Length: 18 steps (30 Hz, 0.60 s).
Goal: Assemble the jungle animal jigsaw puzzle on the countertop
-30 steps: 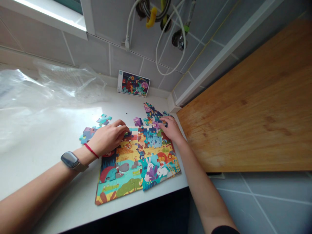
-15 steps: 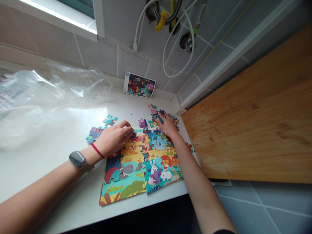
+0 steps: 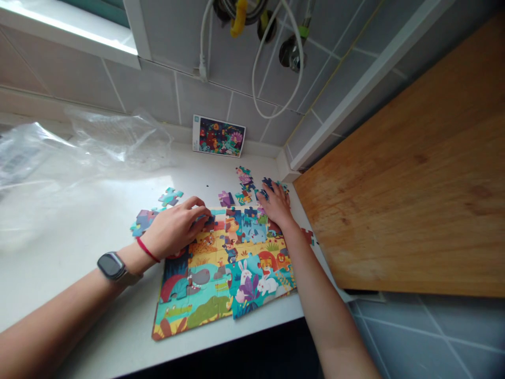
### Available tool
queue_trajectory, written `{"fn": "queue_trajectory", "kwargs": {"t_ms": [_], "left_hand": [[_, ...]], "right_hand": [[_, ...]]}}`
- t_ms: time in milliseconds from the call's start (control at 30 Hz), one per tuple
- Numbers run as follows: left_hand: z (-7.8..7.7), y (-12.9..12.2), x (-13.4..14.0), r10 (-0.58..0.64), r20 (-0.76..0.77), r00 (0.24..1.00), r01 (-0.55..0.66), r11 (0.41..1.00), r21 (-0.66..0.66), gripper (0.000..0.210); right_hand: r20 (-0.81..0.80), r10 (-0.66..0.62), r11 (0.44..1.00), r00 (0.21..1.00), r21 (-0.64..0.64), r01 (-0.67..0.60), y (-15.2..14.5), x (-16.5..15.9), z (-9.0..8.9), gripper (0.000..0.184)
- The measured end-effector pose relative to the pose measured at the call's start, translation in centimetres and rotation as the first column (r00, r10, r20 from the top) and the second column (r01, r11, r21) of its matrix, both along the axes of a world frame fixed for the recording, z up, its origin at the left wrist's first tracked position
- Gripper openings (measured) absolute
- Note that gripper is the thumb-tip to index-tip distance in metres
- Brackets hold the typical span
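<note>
Colourful animal jigsaw pieces are joined on a picture board (image 3: 209, 300) at the counter's front edge. My left hand (image 3: 177, 226), with a watch and a red string at the wrist, rests at the board's upper left. Its fingers are curled together on a dark blue puzzle piece (image 3: 210, 220), mostly hidden by the fingertips. My right hand (image 3: 277, 205) lies with fingers spread over loose puzzle pieces (image 3: 245, 179) behind the board's upper right. Part of that pile is covered by the hand. A purple puzzle piece (image 3: 226, 199) lies between the hands.
A picture card (image 3: 219, 136) leans against the tiled wall. Clear plastic wrapping (image 3: 118, 139) covers the left rear of the white counter (image 3: 102, 210). More loose pieces (image 3: 142, 221) lie beside my left hand. A wooden panel (image 3: 402, 173) bounds the right side; a white cable (image 3: 256, 79) hangs above.
My right hand has slid a little to the right across the loose pieces, and a gap shows among them. My left hand keeps its place on the board. The view has shifted slightly.
</note>
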<state>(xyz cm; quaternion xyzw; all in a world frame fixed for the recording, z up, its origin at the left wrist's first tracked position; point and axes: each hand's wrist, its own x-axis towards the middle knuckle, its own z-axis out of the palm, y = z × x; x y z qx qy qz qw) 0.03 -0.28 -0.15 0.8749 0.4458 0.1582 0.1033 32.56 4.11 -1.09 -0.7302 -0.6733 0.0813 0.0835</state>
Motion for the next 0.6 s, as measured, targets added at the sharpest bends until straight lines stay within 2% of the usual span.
{"fn": "queue_trajectory", "kwargs": {"t_ms": [167, 267, 400, 467, 533, 600], "left_hand": [[0.6, -0.6, 0.5, -0.001, -0.044, 0.999, 0.001, 1.0, -0.009, 0.036], [1.2, -0.5, 0.5, -0.025, -0.02, 0.999, 0.025, 0.999, -0.027, 0.037], [3.2, 1.5, -2.4, -0.034, 0.064, 0.997, 0.04, 0.994, -0.101, 0.04], [4.5, 2.7, -5.0, 0.117, 0.054, 0.992, -0.107, 0.981, -0.161, 0.042], [5.5, 3.2, -7.9, 0.284, 0.016, 0.959, -0.278, 0.948, -0.155, 0.051], [6.0, 2.7, -10.4, 0.296, -0.071, 0.953, -0.304, 0.935, -0.18, 0.059]], "right_hand": [[-0.011, -0.014, 1.0, 1.0, 0.015, 0.014, 0.0, -0.2, 0.0, 0.058], [-0.028, -0.014, 1.0, 1.0, 0.02, 0.015, 0.1, -0.2, 0.0, 0.058], [-0.025, -0.011, 1.0, 1.0, 0.011, 0.011, 0.0, -0.2, 0.1, 0.058], [-0.022, -0.008, 1.0, 1.0, 0.008, 0.008, -0.1, -0.2, 0.3, 0.058], [-0.025, -0.006, 1.0, 1.0, 0.007, 0.006, -0.1, -0.2, 0.4, 0.059], [-0.028, -0.002, 1.0, 1.0, 0.008, 0.002, -0.1, -0.2, 0.5, 0.059]]}}
